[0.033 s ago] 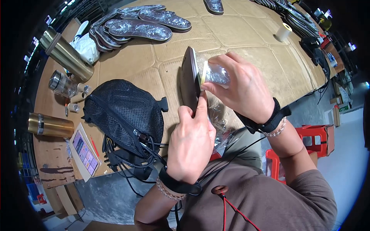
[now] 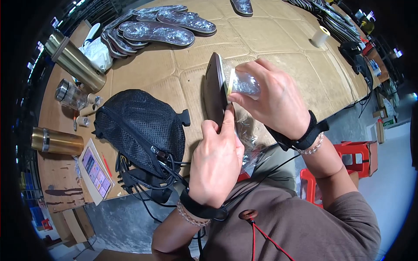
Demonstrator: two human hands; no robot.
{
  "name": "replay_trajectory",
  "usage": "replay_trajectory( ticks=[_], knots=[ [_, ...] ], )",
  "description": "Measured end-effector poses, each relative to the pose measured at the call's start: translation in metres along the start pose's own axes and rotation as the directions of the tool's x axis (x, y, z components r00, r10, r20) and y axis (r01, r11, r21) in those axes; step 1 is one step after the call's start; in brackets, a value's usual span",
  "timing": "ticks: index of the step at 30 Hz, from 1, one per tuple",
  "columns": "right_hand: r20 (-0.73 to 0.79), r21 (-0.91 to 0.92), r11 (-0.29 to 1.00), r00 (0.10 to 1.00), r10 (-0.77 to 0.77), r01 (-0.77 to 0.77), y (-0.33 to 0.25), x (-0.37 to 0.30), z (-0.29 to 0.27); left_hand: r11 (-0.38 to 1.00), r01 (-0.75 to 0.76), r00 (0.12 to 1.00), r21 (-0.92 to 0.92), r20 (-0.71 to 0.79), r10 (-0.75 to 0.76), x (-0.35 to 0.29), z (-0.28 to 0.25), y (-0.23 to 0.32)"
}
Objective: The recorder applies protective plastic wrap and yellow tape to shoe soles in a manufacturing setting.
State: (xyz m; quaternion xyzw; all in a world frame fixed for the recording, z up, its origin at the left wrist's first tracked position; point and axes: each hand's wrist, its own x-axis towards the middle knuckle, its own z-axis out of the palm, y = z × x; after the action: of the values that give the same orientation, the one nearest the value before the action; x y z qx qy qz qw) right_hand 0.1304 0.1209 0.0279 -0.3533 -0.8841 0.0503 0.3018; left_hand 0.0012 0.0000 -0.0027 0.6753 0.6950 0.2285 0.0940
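Tilted up on its edge above the cardboard is a dark brown shoe insole (image 2: 212,85) with a pale rim. My left hand (image 2: 216,162) is closed around its near end, the index finger stretched along the rim. My right hand (image 2: 278,93) grips a roll of clear film (image 2: 245,84), its yellowish core edge held against the insole's right side. Loose clear film (image 2: 249,138) hangs below, between my hands and lap. The insole's lower end and some of my left fingers are hidden.
Film-covered insoles (image 2: 156,34) lie heaped at the far left. Left of my hands sits a black mesh bag (image 2: 141,126) with cables. Metal flasks (image 2: 78,65), a glass jar (image 2: 69,93) and a phone (image 2: 96,172) line the left side. Another film roll (image 2: 320,36) stands far right.
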Motion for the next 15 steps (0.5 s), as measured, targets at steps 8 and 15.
replay_trajectory(
  ticks=[8, 15],
  knots=[
    [-0.083, -0.035, 0.993, 0.989, -0.119, 0.116, 0.0035, 0.0037, 0.0042, 1.000, -0.006, 0.998, -0.031, -0.067, 0.003, -0.0038, 0.0038, -0.0014],
    [-0.190, -0.080, 0.987, 0.970, -0.153, 0.140, 0.0030, 0.0016, 0.0068, 0.995, 0.037, 0.993, -0.091, -0.111, -0.047, -0.0046, 0.0055, 0.0017]
  ],
)
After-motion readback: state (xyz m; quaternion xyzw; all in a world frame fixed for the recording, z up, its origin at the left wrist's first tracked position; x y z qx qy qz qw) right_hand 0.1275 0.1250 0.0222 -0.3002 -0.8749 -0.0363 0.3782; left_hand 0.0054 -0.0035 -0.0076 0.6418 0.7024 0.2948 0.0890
